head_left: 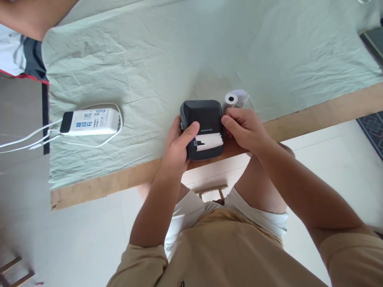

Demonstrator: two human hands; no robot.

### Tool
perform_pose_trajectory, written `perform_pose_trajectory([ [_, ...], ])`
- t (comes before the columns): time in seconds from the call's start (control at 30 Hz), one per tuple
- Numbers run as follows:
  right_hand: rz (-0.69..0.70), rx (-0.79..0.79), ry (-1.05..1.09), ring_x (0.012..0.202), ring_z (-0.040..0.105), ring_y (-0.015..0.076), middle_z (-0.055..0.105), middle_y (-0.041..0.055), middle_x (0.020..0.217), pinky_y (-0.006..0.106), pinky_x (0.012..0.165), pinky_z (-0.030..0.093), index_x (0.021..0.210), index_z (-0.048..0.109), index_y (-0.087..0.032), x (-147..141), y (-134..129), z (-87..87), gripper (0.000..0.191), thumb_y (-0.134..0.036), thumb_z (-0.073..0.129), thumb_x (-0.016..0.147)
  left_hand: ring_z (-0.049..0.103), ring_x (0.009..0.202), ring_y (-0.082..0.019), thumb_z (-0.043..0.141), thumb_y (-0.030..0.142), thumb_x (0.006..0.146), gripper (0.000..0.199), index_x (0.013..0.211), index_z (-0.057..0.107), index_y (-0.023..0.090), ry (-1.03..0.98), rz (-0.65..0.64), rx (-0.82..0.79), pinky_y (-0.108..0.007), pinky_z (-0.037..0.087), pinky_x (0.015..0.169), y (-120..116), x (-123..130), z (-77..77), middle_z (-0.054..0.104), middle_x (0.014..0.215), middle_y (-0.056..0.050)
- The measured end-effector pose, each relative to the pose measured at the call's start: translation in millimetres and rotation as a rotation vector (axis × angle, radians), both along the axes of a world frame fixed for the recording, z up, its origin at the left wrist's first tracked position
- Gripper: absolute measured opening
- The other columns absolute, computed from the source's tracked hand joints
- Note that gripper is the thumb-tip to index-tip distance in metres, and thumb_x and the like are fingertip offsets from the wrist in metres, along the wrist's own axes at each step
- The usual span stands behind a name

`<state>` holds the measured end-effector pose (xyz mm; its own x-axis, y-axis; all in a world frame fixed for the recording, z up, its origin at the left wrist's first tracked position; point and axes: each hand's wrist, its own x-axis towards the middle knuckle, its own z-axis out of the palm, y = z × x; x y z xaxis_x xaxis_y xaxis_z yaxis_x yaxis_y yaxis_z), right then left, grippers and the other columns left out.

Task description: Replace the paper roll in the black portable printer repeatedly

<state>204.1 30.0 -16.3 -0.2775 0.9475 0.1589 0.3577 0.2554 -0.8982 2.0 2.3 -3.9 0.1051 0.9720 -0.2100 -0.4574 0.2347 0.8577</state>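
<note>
A black, rounded box-shaped device (202, 115) with small lettering rests near the table's front edge. Across its lower part lies a torn-edged white strip (209, 142). My left hand (178, 143) grips the device's left side, thumb on its top face. At the device's right edge is my right hand (243, 126), fingers curled and pinched together; whatever they might hold is hidden. Just above that hand sits a small white paper roll (231, 99) with a dark core, beside clear plastic wrapping (243, 96).
A white power bank or power strip (92, 121) with cables lies left on the green tablecloth (143, 79). Another person's arm (36, 16) is at the upper left. A dark object (373, 44) sits at the far right. The wooden table edge (104, 185) runs in front.
</note>
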Motion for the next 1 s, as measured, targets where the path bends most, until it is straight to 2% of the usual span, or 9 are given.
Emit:
perform_pose_trajectory([
  [0.13, -0.026, -0.006, -0.007, 0.055, 0.043, 0.0116, 0.05, -0.0019, 0.058, 0.031, 0.054, 0.028, 0.067, 0.042, -0.023, -2.3, -1.9, 5.2, 0.055, -0.059, 0.061, 0.105, 0.078, 0.128, -0.035, 0.089, 0.054, 0.091, 0.043, 0.117, 0.077, 0.023, 0.013, 0.023, -0.05, -0.042, 0.067, 0.101, -2.4, 0.2, 1.7, 0.086, 0.112, -0.008],
  [0.23, -0.03, -0.003, -0.002, 0.053, 0.043, 0.0107, 0.05, -0.0024, 0.058, 0.03, 0.051, 0.027, 0.066, 0.041, -0.024, -4.2, -2.3, 7.8, 0.051, -0.052, 0.061, 0.104, 0.079, 0.123, -0.033, 0.081, 0.062, 0.095, 0.044, 0.111, 0.08, 0.021, -0.018, 0.057, -0.133, -0.041, 0.066, 0.1, 0.5, 0.9, -0.4, 0.086, 0.111, -0.008],
  [0.37, -0.026, 0.012, 0.005, 0.053, 0.044, 0.0102, 0.048, -0.0032, 0.057, 0.028, 0.049, 0.028, 0.065, 0.041, -0.023, -5.2, -1.7, 7.8, 0.047, -0.044, 0.062, 0.102, 0.081, 0.104, -0.023, 0.079, 0.052, 0.096, 0.032, 0.096, 0.082, 0.02, -0.066, 0.182, -0.214, -0.032, 0.065, 0.093, 5.4, 1.6, -2.1, 0.084, 0.096, -0.003],
  [0.47, -0.021, 0.024, 0.011, 0.052, 0.042, 0.0102, 0.045, -0.0034, 0.056, 0.028, 0.048, 0.026, 0.064, 0.041, -0.023, -5.0, -2.2, 6.6, 0.047, -0.042, 0.063, 0.101, 0.078, 0.09, -0.017, 0.078, 0.044, 0.098, 0.026, 0.087, 0.08, 0.021, -0.044, 0.203, -0.186, -0.026, 0.063, 0.086, 5.9, 0.2, -2.8, 0.081, 0.087, 0.0],
  [0.63, -0.023, 0.038, 0.005, 0.051, 0.031, 0.0083, 0.037, -0.0054, 0.054, 0.028, 0.049, 0.02, 0.063, 0.035, -0.023, -5.2, -5.2, 7.5, 0.048, -0.036, 0.064, 0.098, 0.073, 0.081, -0.017, 0.076, 0.045, 0.101, 0.03, 0.083, 0.078, 0.021, 0.014, 0.184, -0.152, -0.025, 0.06, 0.076, 3.9, -2.4, -4.4, 0.074, 0.082, 0.0],
  [0.83, 0.066, 0.009, 0.072, 0.05, 0.029, 0.0071, 0.037, -0.0076, 0.055, 0.028, 0.049, 0.021, 0.064, 0.037, -0.024, -3.5, -6.6, 11.1, 0.046, -0.031, 0.075, 0.088, 0.06, 0.067, -0.015, 0.076, 0.036, 0.101, 0.027, 0.078, 0.075, 0.021, -0.016, 0.17, -0.131, -0.026, 0.06, 0.073, 3.8, -3.2, -2.7, 0.065, 0.077, 0.001],
  [1.0, 0.028, 0.002, 0.133, 0.053, 0.031, 0.008, 0.042, -0.0072, 0.06, 0.028, 0.048, 0.022, 0.069, 0.038, -0.025, -2.1, -7.9, 6.4, 0.048, -0.03, 0.085, 0.08, 0.053, 0.058, -0.013, 0.074, 0.034, 0.102, 0.032, 0.074, 0.072, 0.021, -0.02, 0.17, -0.102, -0.025, 0.053, 0.059, 5.0, -3.1, -3.2, 0.06, 0.07, 0.002],
])
